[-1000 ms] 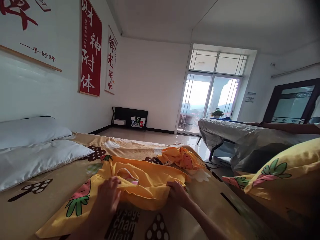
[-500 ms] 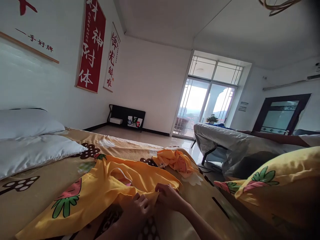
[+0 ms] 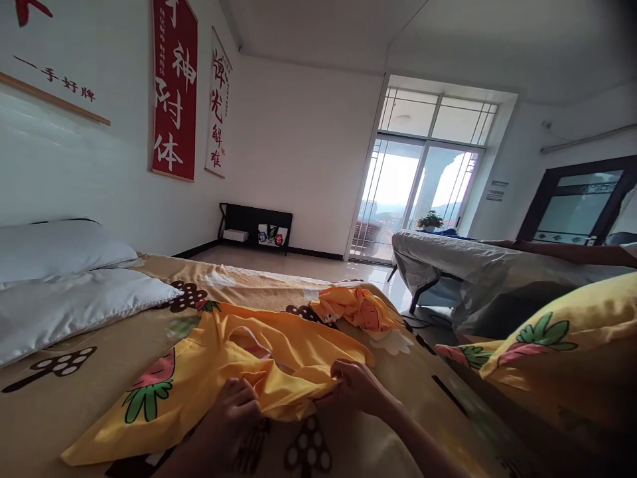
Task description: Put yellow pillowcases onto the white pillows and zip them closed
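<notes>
A yellow pillowcase (image 3: 199, 362) printed with pink-and-green carrots or strawberries lies spread on the bed, with an opening in its upper face. My left hand (image 3: 236, 405) is closed on its near edge, fingers curled into the fabric. Further right, my right hand (image 3: 355, 385) pinches the same edge. Between the hands the cloth sags in loose folds. Just beyond the pillowcase, a crumpled orange-yellow cloth (image 3: 361, 309) with a similar print rests near the far edge of the bed.
Two white pillows (image 3: 94, 302) lie at the left on the patterned bedsheet (image 3: 413, 411). At the right is a yellow-covered pillow (image 3: 577, 332). Past the bed stand a plastic-covered piece of furniture (image 3: 448, 255), a black shelf (image 3: 243, 219) and a glass door (image 3: 393, 192).
My hands have moved apart along the pillowcase edge, the left one leftward and the right one slightly rightward. The cloth between them is wider. The view has shifted a little.
</notes>
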### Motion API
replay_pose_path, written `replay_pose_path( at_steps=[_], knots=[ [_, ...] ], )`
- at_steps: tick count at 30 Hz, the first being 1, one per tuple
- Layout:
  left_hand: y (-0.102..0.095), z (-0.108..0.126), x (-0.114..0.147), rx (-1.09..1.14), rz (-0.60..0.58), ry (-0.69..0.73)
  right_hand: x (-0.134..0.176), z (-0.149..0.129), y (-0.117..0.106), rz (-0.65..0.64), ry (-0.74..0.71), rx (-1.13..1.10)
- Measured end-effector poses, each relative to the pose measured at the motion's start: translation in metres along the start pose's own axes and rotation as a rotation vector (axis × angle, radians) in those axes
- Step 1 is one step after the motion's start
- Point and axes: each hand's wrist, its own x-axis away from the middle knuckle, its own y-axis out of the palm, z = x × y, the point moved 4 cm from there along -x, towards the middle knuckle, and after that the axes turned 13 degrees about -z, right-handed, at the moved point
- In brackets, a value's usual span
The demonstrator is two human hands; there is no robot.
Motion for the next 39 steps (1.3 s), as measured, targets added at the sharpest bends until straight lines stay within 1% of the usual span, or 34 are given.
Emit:
replay_pose_path(
  at_steps=[3,6,8,10,12,14,15,16,18,20,22,24,26,29,31,34,37,39],
  knots=[
    [0.004,-0.008,0.005,0.034,-0.068,-0.094,0.016,0.005,-0.002,-0.043,-0.022,0.056],
    [0.004,0.0,0.005,0.048,-0.113,-0.086,0.033,0.001,-0.005,-0.048,-0.03,0.175],
    [0.002,0.01,0.002,0.058,-0.13,-0.068,0.043,-0.012,-0.004,0.002,-0.079,0.25],
    [0.0,0.019,-0.001,0.065,-0.13,-0.057,0.051,-0.033,0.002,0.086,-0.174,0.298],
    [-0.003,0.027,-0.003,0.072,-0.124,-0.05,0.057,-0.056,0.015,0.166,-0.274,0.318],
    [-0.007,0.032,-0.005,0.083,-0.107,-0.049,0.057,-0.074,0.034,0.223,-0.298,0.314],
    [-0.009,0.034,-0.005,0.088,-0.102,-0.051,0.054,-0.079,0.043,0.236,-0.262,0.304],
    [-0.011,0.036,-0.005,0.091,-0.1,-0.058,0.05,-0.081,0.051,0.236,-0.194,0.29],
    [-0.014,0.04,-0.005,0.09,-0.111,-0.072,0.04,-0.079,0.065,0.198,-0.025,0.257],
    [-0.015,0.043,-0.003,0.085,-0.127,-0.063,0.03,-0.074,0.072,0.132,0.107,0.261],
    [-0.017,0.046,-0.001,0.067,-0.12,-0.035,0.025,-0.067,0.072,0.101,0.181,0.309],
    [-0.018,0.046,0.001,0.036,-0.094,-0.017,0.024,-0.06,0.065,0.111,0.207,0.355],
    [-0.02,0.042,0.004,0.02,-0.063,-0.033,0.029,-0.053,0.055,0.126,0.178,0.382],
    [-0.019,0.03,0.006,0.077,-0.045,-0.081,0.044,-0.043,0.033,0.155,0.047,0.428],
    [-0.015,0.026,0.004,0.138,-0.051,-0.091,0.059,-0.041,0.016,0.193,-0.054,0.483],
    [-0.005,0.031,-0.002,0.146,-0.105,-0.07,0.083,-0.045,-0.015,0.348,-0.149,0.559],
    [0.004,0.045,-0.01,0.091,-0.151,-0.023,0.105,-0.054,-0.046,0.528,-0.181,0.543],
    [0.008,0.049,-0.012,0.069,-0.174,-0.021,0.118,-0.058,-0.065,0.578,-0.2,0.521]
  ],
)
